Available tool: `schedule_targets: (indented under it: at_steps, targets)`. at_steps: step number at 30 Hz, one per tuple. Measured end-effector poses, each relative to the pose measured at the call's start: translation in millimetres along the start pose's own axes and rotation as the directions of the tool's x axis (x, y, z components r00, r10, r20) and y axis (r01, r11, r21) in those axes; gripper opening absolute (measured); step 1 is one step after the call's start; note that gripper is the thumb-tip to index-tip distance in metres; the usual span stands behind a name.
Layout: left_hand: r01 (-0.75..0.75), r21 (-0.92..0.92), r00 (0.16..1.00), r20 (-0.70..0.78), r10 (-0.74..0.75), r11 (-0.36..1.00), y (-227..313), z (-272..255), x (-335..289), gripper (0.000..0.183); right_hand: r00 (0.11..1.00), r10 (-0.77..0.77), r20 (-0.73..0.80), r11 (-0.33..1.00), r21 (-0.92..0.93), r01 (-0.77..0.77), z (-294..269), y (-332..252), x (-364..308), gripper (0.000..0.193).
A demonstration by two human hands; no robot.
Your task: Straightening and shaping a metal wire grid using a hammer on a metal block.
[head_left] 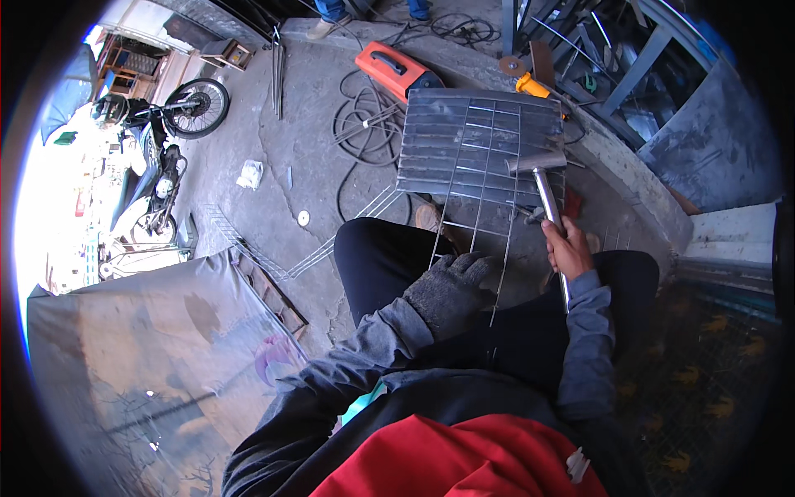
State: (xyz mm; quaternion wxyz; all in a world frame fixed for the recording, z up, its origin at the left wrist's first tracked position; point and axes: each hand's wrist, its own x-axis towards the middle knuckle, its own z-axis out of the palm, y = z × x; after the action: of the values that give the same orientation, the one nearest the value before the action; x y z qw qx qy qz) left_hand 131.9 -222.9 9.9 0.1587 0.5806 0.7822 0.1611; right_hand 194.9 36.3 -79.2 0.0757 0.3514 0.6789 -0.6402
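Note:
My right hand (568, 250), bare, is wrapped round the metal handle of a hammer (546, 197). The hammer's head is over the right side of a dark, ridged metal slab (426, 153). Across that slab lies a wire grid (485, 174) of thin rods, its near end reaching back over my lap. My left hand (451, 290), in a grey glove, curls over this near end of the grid, with its fingertips partly hidden. The slab stands in front of my knees.
Beyond the slab sit an orange machine with a black handle (397, 70), coiled cables (364, 124) and a yellow angle grinder (532, 85). Metal frames (638, 74) lean at far right. To the left are a motorcycle (157, 157), bent wire strips (298, 265) and a sheet-covered surface (166, 331).

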Motion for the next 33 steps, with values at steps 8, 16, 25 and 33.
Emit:
schedule_targets:
  at_steps: [8, 16, 25, 33]
  targets:
    - [0.095, -0.023, 0.993, 0.07, -0.094, 0.995, -8, 4, -11, 0.025, 1.0, 0.028, -0.014, 0.998, 0.049, -0.027, 0, 6, 0, 0.047]
    - [0.036, -0.42, 0.974, -0.19, -0.127, 0.907, -97, -54, 57, 0.021, 0.999, 0.046, 0.003, 0.998, 0.049, -0.046, -1, 9, 3, 0.041]
    - [0.267, 0.009, 0.959, -0.101, -0.265, 0.964, -191, -24, 184, 0.048, 0.987, -0.119, -0.111, 0.967, -0.24, 0.089, 2, 29, 13, 0.045]
    - [0.372, 0.304, 0.918, 0.016, -0.396, 0.877, -201, -17, 195, 0.055, 0.982, -0.158, -0.105, 0.96, -0.249, 0.128, 2, 36, 15, 0.049]
